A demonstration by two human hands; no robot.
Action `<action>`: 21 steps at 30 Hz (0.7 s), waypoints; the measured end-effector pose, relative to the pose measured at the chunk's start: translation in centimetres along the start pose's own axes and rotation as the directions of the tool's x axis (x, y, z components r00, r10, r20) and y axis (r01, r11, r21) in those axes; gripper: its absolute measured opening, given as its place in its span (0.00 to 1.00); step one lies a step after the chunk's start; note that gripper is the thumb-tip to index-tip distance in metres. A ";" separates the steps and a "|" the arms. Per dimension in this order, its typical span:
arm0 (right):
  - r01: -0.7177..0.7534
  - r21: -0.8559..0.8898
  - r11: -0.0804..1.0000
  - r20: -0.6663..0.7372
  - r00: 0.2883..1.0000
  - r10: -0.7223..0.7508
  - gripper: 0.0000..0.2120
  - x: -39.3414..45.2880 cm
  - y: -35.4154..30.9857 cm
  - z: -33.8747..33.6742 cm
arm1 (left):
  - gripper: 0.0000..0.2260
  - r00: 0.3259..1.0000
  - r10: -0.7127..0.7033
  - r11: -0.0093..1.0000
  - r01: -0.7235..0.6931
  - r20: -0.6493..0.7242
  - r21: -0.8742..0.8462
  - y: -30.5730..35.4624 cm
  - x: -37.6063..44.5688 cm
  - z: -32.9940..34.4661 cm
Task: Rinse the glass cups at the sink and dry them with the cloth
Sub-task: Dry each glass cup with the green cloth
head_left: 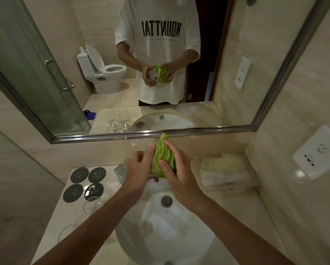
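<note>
Over the white sink (160, 236), the left hand (139, 167) holds a glass cup (144, 153). The right hand (176, 173) grips the green cloth (162, 159) against it. The mirror (236, 73) shows shirt letters backwards, "MOUNTTAI".

Head-worn view, steeply down and forward, close over sink (179, 236) and mirror (160, 133).
</note>
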State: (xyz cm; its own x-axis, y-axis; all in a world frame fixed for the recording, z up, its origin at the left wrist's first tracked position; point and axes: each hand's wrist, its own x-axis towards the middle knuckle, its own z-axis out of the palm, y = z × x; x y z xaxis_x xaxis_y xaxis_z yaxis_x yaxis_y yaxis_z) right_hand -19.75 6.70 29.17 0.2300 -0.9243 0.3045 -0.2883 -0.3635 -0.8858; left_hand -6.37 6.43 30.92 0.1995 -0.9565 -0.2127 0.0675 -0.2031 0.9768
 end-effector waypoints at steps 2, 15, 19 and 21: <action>0.060 -0.219 0.974 0.007 0.998 -0.060 0.25 -0.3 0.1 -0.7 | 0.35 0.997 -0.080 0.993 0.081 0.014 -0.086 -0.8 0.4 0.2; 0.004 -0.564 0.825 -0.027 0.999 -0.024 0.28 -4.8 3.3 -3.9 | 0.21 0.997 0.063 0.974 -0.069 0.033 0.217 -4.2 0.9 3.0; -0.092 -0.853 0.514 -0.042 0.993 0.109 0.39 -7.1 5.2 -7.0 | 0.28 0.980 0.157 0.851 -0.199 0.126 0.487 -7.1 1.0 5.6; -0.118 -0.920 0.374 -0.058 0.984 0.167 0.42 -8.6 6.2 -8.9 | 0.25 0.953 0.181 0.781 -0.289 0.243 0.553 -9.0 0.9 7.5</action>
State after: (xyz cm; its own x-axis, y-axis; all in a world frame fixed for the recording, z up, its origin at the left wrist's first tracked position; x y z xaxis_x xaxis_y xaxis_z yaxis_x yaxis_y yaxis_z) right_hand -31.80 11.40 24.16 0.1238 -0.9773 0.1721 -0.9900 -0.1334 -0.0452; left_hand -14.12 5.86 22.16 -0.0351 -0.9992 -0.0199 -0.5456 0.0025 0.8380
